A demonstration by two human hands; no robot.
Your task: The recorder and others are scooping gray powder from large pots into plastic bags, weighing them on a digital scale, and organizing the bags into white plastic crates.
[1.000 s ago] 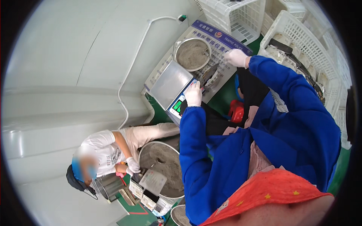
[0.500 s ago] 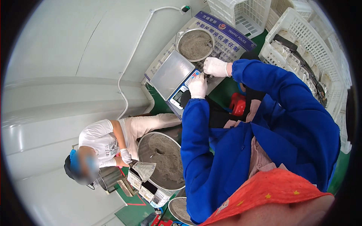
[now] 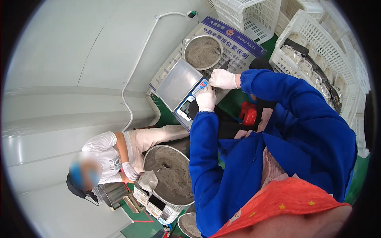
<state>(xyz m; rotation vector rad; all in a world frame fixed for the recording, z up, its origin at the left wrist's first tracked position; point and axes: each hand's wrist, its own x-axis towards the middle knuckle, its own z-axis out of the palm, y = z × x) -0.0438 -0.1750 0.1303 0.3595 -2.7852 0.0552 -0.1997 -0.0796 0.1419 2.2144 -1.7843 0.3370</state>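
It looks like a packing workshop: scale (image 3: 178, 85) and steel basin (image 3: 203, 69) of grey powder (image 3: 202, 52) towards twelve o'clock, white crate (image 3: 329, 45) of packets (image 3: 305, 67) at two, large powder-filled tub (image 3: 150, 162) at seven.

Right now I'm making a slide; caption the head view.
Gloved left hand and right hand close together by a scale, near a bowl of grey powder.

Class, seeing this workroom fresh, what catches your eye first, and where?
First, the bright blue jacket at lower right, then the starred red cloth along the bottom edge. Next, the big bowl of grey powder, low and left of centre, beside a co-worker. Above centre, gloved left hand and right hand meet by the scale.
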